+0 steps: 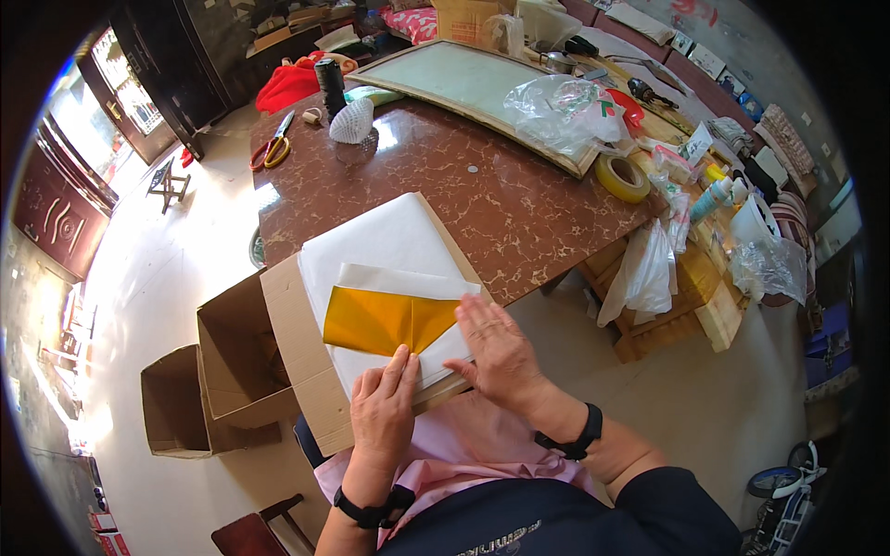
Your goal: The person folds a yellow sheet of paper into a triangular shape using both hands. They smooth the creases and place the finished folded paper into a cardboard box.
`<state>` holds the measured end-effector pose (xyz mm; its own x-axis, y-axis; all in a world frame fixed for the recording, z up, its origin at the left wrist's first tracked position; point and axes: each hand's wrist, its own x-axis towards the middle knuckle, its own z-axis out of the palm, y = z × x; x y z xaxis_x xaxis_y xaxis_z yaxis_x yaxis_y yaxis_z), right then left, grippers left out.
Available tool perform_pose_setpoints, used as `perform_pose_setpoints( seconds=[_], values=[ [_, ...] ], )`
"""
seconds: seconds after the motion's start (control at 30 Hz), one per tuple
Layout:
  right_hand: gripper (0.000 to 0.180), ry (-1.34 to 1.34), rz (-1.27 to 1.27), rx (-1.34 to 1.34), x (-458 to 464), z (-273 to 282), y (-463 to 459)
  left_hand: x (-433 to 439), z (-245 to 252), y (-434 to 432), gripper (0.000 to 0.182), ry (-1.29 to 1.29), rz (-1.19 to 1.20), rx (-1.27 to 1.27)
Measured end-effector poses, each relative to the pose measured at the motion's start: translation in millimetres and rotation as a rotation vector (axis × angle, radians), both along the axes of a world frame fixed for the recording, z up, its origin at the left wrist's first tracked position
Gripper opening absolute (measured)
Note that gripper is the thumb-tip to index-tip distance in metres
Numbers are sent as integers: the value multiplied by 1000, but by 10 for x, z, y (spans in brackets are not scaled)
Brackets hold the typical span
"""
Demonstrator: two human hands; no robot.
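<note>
A sheet of shiny gold paper (375, 316) with creases fanning toward its lower point lies on a stack of white paper (389, 236). A white strip of paper (410, 278) shows along its upper edge. My left hand (382, 399) holds the gold paper down at its lower point with two fingertips; its thumb is hidden. My right hand (497, 347) lies flat at the gold paper's right corner, fingers extended and thumb apart. Beneath the stack is a brown cardboard sheet (299, 347), reaching over my lap and against the table edge.
The marbled brown table (431, 181) bears scissors (271, 146), a foam fruit net (352, 121), a framed glass panel (452, 76) and a roll of tape (622, 178). Open cardboard boxes (236, 347) stand at left. Plastic bags (650, 271) hang from the cluttered wooden surface at right.
</note>
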<state>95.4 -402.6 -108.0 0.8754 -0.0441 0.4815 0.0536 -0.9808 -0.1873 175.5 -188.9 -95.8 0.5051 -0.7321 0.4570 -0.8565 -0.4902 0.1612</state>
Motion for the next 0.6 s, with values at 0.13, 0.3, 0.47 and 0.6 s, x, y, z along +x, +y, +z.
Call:
perform_pose_setpoints(
  seconds=[0.13,0.3,0.47,0.6],
  values=[
    [77,0,-68,-34,-7,-21,-69,-24,-3,-6,46,12,19,-28],
    [79,30,-183,-93,31,144,-146,5,-31,7,49,2,5,-24],
    [76,-47,-14,-51,-70,374,81,7,-63,17,51,12,9,-12],
    [72,49,206,122,12,277,470,-9,-70,9,54,78,18,-33]
  ],
)
